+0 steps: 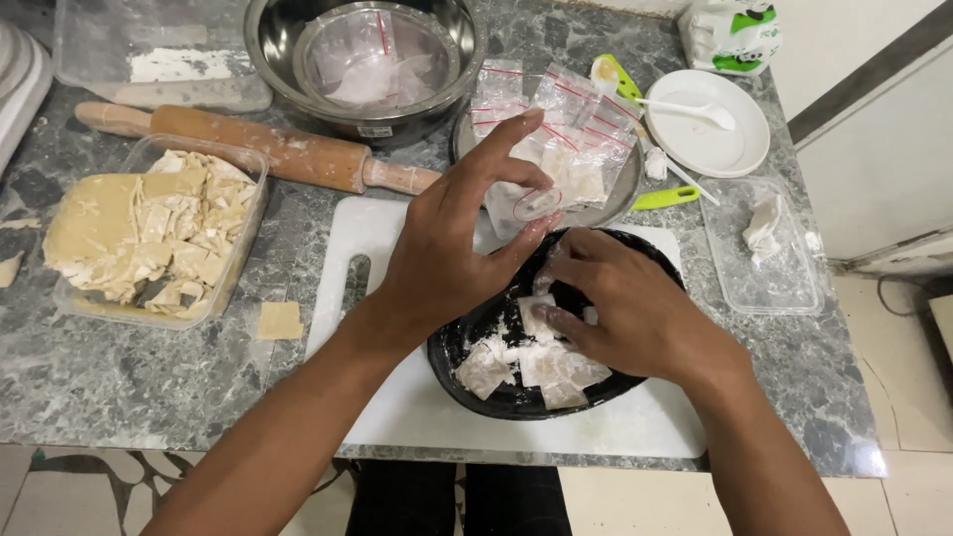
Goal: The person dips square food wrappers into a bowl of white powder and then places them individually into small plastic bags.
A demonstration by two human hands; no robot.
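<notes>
Small clear bag is pinched in my left hand, just above the black bowl on the white cutting board. My right hand grips a floured dough square inside the bowl. Rolling pin lies behind.
</notes>
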